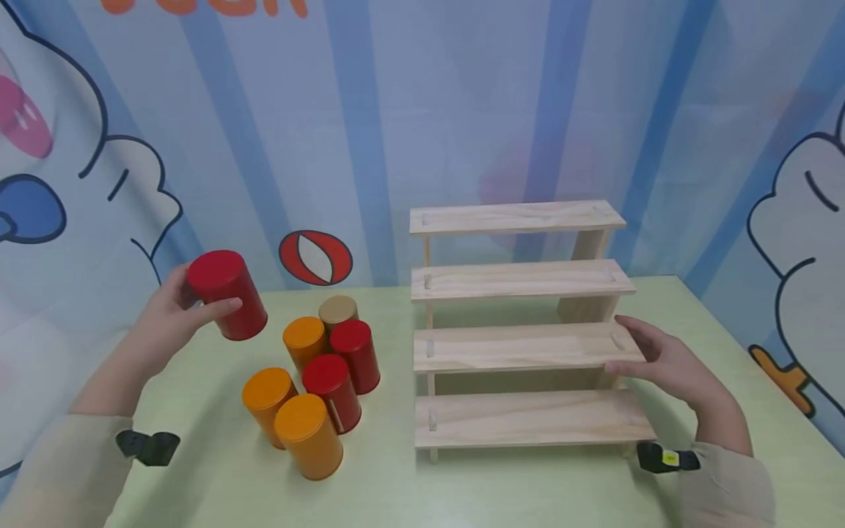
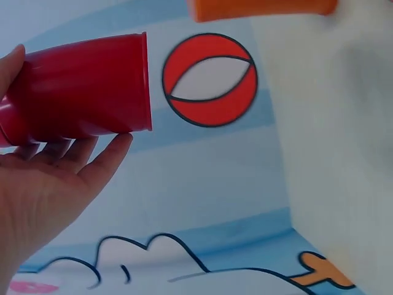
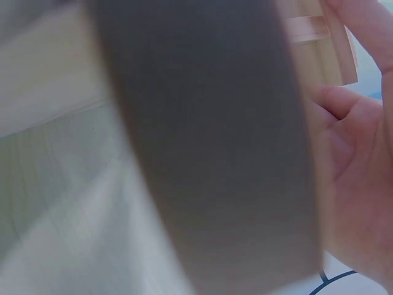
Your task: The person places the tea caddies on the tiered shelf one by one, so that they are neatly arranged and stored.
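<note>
Head view: A red can (image 1: pixel 227 297) is held off the worktop (image 1: pixel 383 491) in the left hand (image 1: pixel 173 315), roughly upright, with the thumb laid across its near side. Just to the right of that hand, three orange cans (image 1: pixel 310 436), two other red cans (image 1: pixel 330 389) and a tan can (image 1: pixel 339 309) are grouped on the worktop. Well over to the other side, a wooden shelf (image 1: pixel 521 281) is gripped by the right hand (image 1: pixel 670 367) at the end of its second-lowest board (image 1: pixel 521 348), thumb at the near edge, fingers at the far edge.

Left wrist view: The can is clasped between the thumb on one side and spaced fingers on the other. A smooth, glossy wall and a raised rim are shown. Judged light, stiff and not fragile, though somewhat slippery; weight not verifiable. A hold round the middle of the wall is advised, with the rim left free.

Right wrist view: Much is blocked by a dark blurred shape (image 3: pixel 215 141); finger contact cannot be told here. The shelf is judged rigid but light, possibly easily shifted; it is best steadied at a board end, near the upright support.
</note>
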`<state>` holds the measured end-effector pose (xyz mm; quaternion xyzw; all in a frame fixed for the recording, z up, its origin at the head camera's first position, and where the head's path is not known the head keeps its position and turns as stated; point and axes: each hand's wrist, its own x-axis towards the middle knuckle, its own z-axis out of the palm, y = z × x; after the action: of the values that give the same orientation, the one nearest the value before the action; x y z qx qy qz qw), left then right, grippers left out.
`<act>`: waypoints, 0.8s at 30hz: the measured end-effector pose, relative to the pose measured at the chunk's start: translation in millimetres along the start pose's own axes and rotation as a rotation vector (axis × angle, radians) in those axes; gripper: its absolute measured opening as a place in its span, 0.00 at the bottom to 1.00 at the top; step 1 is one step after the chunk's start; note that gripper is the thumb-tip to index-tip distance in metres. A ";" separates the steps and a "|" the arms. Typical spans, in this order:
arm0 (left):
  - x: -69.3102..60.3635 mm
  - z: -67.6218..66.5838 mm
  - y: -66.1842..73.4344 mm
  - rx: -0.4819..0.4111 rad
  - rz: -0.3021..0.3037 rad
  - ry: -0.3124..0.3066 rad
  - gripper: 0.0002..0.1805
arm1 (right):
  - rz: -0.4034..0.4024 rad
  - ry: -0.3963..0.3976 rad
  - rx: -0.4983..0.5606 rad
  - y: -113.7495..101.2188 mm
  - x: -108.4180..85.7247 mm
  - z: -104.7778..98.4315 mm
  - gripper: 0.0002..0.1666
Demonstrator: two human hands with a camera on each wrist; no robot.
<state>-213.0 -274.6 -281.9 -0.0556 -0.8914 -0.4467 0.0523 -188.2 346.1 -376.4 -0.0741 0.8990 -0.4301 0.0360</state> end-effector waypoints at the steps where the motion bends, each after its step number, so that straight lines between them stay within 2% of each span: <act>1: 0.5 -0.2 5.5 0.000 0.002 -0.004 0.46 | 0.001 0.001 -0.002 0.0 -0.1 0.0 0.57; 8: 1.6 5.9 43.2 -0.016 0.011 -0.060 0.47 | 0.004 0.002 -0.006 0.5 -0.2 -0.7 0.57; 16: 8.1 22.6 77.5 -0.062 0.059 -0.121 0.43 | 0.006 -0.002 0.014 2.0 0.6 1.4 0.57; 24: 17.2 44.6 112.0 -0.112 0.076 -0.144 0.39 | 0.013 0.003 0.011 1.3 1.1 -0.1 0.57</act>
<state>-215.5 -171.3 -217.6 -0.1243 -0.8636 -0.4886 0.0021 -189.4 346.9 -377.4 -0.0674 0.8972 -0.4348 0.0376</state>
